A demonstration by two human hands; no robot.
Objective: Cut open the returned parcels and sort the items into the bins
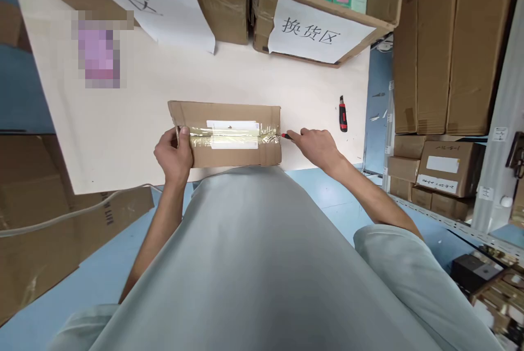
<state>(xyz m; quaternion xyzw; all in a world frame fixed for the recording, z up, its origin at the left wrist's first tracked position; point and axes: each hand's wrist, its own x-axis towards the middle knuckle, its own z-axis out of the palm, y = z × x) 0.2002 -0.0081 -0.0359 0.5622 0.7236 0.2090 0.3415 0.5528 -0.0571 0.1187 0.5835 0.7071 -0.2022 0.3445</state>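
Note:
A flat brown cardboard box point(233, 159) lies near the front edge of the white table, with shiny clear tape point(241, 138) along its middle over a white label point(231, 124). My left hand point(175, 155) grips its left end, thumb on top. My right hand point(319, 146) is closed around a small red and black utility knife point(285, 136); most of the handle is hidden in the fingers. The knife's tip meets the taped right edge of the box. Farther right, a second red and black utility knife point(343, 115) rests on the table.
At the back stand two cartons with handwritten paper signs; the right carton point(262, 18) holds green and pink boxes. A blurred purple item point(97, 53) is at left. Tall cartons point(434, 45) and a shelf of boxes point(448, 168) line the right. A cable point(82, 210) hangs lower left.

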